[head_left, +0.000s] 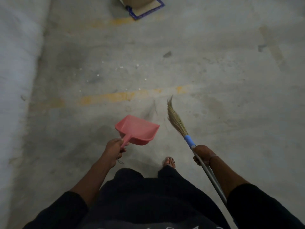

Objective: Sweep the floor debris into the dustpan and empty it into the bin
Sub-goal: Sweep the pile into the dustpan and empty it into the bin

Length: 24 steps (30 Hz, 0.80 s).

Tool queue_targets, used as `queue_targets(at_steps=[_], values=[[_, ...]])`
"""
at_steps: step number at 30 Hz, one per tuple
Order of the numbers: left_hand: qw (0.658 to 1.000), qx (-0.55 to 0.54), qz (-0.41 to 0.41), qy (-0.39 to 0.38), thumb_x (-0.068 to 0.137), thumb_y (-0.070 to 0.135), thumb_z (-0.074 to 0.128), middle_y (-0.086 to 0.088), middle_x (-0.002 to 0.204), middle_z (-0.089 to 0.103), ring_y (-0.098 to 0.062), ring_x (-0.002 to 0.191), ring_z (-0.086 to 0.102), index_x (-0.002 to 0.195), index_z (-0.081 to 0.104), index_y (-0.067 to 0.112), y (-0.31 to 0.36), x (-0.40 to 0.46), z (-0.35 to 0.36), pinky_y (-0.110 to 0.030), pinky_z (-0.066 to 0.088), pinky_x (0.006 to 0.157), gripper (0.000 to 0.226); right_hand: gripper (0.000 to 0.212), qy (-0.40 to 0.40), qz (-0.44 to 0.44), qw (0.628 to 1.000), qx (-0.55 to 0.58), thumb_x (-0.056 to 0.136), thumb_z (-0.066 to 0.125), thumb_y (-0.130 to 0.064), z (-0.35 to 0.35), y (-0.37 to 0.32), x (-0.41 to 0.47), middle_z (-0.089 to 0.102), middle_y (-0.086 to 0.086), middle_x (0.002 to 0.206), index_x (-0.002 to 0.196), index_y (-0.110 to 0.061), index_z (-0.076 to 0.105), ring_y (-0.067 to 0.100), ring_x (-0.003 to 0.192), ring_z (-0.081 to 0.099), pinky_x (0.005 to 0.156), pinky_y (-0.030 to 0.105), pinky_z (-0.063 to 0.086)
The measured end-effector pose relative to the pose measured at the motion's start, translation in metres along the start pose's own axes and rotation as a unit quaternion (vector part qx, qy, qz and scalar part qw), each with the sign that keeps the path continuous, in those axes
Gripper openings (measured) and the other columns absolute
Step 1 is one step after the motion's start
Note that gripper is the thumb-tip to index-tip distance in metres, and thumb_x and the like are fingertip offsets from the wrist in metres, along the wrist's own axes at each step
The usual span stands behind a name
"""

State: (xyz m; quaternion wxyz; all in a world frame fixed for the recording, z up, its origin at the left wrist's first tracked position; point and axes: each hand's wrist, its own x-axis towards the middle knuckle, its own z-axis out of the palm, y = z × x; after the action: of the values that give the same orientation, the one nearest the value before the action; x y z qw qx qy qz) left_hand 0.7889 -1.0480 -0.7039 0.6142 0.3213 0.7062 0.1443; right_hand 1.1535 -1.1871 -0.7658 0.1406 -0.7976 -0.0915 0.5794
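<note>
My left hand (114,150) grips the handle of a pink dustpan (137,129), which is held above the concrete floor with its mouth facing away from me. My right hand (203,154) grips the grey handle of a broom (177,120), just below its blue collar; the straw bristles point forward, off the floor. Small white bits of debris (121,67) lie scattered on the floor ahead. A cardboard box (137,2) stands at the top edge, partly cut off; whether it is the bin I cannot tell.
A pale wall or covered surface (14,80) runs along the left side. Worn yellow paint lines (115,96) cross the grey floor. The box stands on a sheet with a blue border (148,13). My right foot (169,162) in a sandal is below the dustpan.
</note>
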Motion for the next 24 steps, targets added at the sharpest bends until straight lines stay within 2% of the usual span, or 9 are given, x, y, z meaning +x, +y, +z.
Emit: queue_targets(at_steps=[4, 7, 10, 13, 16, 20, 24], values=[[1.000, 0.018, -0.012, 0.011, 0.095, 0.004, 0.050, -0.010, 0.075, 0.064, -0.011, 0.046, 0.047, 0.102, 0.066, -0.003, 0.038, 0.042, -0.026, -0.014, 0.024, 0.035, 0.019, 0.031, 0.009, 0.021, 0.999, 0.028, 0.103, 0.048, -0.023, 0.023, -0.037, 0.016, 0.056, 0.021, 0.067, 0.111, 0.007, 0.047, 0.026, 0.050, 0.052, 0.049, 0.030, 0.043], [0.998, 0.056, -0.018, -0.008, 0.094, 0.006, 0.051, -0.011, 0.067, 0.059, -0.016, 0.047, 0.044, 0.098, 0.069, -0.004, 0.064, 0.086, -0.058, -0.017, 0.028, 0.040, 0.020, 0.028, 0.020, 0.041, 0.998, 0.053, 0.104, 0.048, -0.020, 0.051, -0.067, 0.028, 0.055, 0.021, 0.069, 0.110, 0.008, 0.046, 0.027, 0.051, 0.051, 0.045, 0.029, 0.043], [0.993, 0.112, 0.014, -0.027, 0.097, 0.007, 0.047, -0.009, 0.073, 0.063, -0.016, 0.051, 0.047, 0.097, 0.068, -0.001, 0.098, 0.128, -0.090, -0.017, 0.030, 0.043, 0.022, 0.028, 0.036, 0.063, 0.994, 0.082, 0.104, 0.050, -0.018, 0.084, -0.095, 0.032, 0.055, 0.022, 0.072, 0.113, 0.009, 0.045, 0.028, 0.053, 0.053, 0.042, 0.029, 0.046], [0.986, 0.153, 0.035, -0.059, 0.099, 0.008, 0.047, -0.013, 0.084, 0.065, -0.015, 0.054, 0.045, 0.099, 0.065, 0.000, 0.142, 0.169, -0.122, -0.017, 0.026, 0.040, 0.019, 0.031, 0.059, 0.080, 0.989, 0.110, 0.103, 0.052, -0.018, 0.122, -0.121, 0.034, 0.055, 0.024, 0.071, 0.113, 0.010, 0.045, 0.029, 0.052, 0.054, 0.051, 0.035, 0.046], [0.974, 0.203, 0.057, -0.088, 0.100, 0.012, 0.052, -0.016, 0.087, 0.065, -0.016, 0.057, 0.045, 0.090, 0.064, 0.006, 0.180, 0.210, -0.147, -0.019, 0.026, 0.043, 0.017, 0.028, 0.075, 0.106, 0.980, 0.147, 0.102, 0.054, -0.017, 0.159, -0.144, 0.033, 0.053, 0.023, 0.071, 0.111, 0.009, 0.045, 0.029, 0.051, 0.053, 0.049, 0.036, 0.048], [0.956, 0.256, 0.075, -0.123, 0.100, 0.016, 0.055, -0.015, 0.091, 0.067, -0.015, 0.056, 0.044, 0.085, 0.061, 0.011, 0.224, 0.263, -0.165, -0.014, 0.022, 0.038, 0.016, 0.019, 0.091, 0.146, 0.962, 0.213, 0.101, 0.054, -0.008, 0.212, -0.175, 0.030, 0.049, 0.025, 0.087, 0.110, 0.006, 0.045, 0.032, 0.056, 0.052, 0.038, 0.034, 0.052], [0.939, 0.302, 0.078, -0.146, 0.099, 0.013, 0.056, -0.015, 0.087, 0.065, -0.015, 0.055, 0.041, 0.082, 0.060, 0.014, 0.268, 0.303, -0.160, -0.012, 0.019, 0.038, 0.018, 0.017, 0.116, 0.181, 0.935, 0.281, 0.098, 0.056, -0.004, 0.253, -0.196, 0.035, 0.051, 0.029, 0.105, 0.111, 0.004, 0.049, 0.033, 0.062, 0.056, 0.039, 0.036, 0.055]])
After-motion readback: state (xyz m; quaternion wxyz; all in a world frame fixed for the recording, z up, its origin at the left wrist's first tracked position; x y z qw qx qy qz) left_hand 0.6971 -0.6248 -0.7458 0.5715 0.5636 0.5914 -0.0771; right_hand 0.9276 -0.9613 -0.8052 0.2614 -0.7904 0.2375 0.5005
